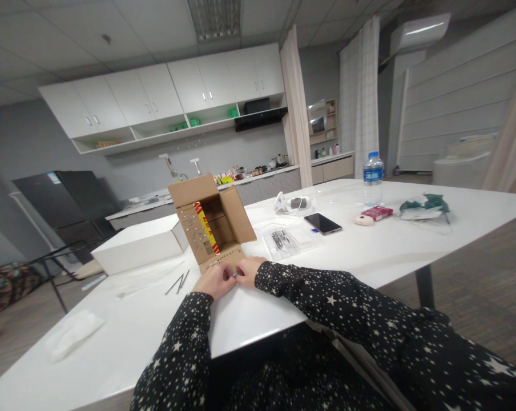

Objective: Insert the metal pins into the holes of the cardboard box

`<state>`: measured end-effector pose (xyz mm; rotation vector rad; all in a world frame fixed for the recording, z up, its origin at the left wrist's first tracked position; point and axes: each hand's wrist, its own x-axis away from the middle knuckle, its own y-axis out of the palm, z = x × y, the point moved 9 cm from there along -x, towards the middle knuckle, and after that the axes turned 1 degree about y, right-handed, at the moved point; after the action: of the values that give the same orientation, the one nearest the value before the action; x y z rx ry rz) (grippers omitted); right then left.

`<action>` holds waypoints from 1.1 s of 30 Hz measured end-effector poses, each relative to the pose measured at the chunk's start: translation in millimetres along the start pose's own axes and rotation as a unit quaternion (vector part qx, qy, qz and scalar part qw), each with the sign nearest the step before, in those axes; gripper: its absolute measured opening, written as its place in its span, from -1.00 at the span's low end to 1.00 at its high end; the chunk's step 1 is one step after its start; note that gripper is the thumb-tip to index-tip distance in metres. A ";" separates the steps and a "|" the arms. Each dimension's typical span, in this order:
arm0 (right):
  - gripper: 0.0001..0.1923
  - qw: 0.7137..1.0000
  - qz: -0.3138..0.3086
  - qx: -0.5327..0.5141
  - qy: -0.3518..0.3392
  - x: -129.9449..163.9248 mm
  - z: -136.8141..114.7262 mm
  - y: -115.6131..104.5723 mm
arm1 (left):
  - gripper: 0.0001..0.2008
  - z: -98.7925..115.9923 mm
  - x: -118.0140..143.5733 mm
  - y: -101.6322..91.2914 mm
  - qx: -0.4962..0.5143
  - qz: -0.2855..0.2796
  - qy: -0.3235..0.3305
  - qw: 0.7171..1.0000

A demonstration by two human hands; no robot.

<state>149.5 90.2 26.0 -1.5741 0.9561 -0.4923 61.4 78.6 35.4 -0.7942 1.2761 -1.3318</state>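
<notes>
An open cardboard box (198, 228) stands on the white table (347, 260), its flaps spread and a strip of yellow and red tape (205, 225) on its left flap. Just in front of the box are both hands, the left hand (214, 281) and the right hand (250, 270), drawn close together with fingers curled inward. Their fingertips meet at a small silvery thing (234, 275) in front of the box; fingers partly cover it, and I cannot tell which hand grips it, or how tightly. Whether either hand touches the box's near flap I cannot tell either.

To the left of the box lies a long white carton (140, 245). Nearer to the person, left of the box, are two thin metal rods (180, 283) and, farther out, a crumpled white wrapper (75, 334).

To the right of the box lies a clear plastic pouch (283, 242) with dark marks, then a phone (324, 223). Well to the right of the box, a water bottle (373, 176) with a blue cap stands upright, near a small red packet (378, 213)
</notes>
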 end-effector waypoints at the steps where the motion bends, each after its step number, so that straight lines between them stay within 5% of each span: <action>1: -0.72 1.000 0.000 0.000 0.000 0.2 -0.2 -0.4 | -0.77 -0.6 -0.3 0.5 0.000 -0.001 0.000 1.000; 33: -0.71 1.000 -0.002 -0.007 0.004 4.3 -4.2 -6.9 | -0.86 -9.0 -3.7 4.8 -0.008 0.010 -0.003 1.000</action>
<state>151.0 84.3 32.7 -1.5879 0.9643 -0.4965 54.7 85.1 29.7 -0.7937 1.2877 -1.3042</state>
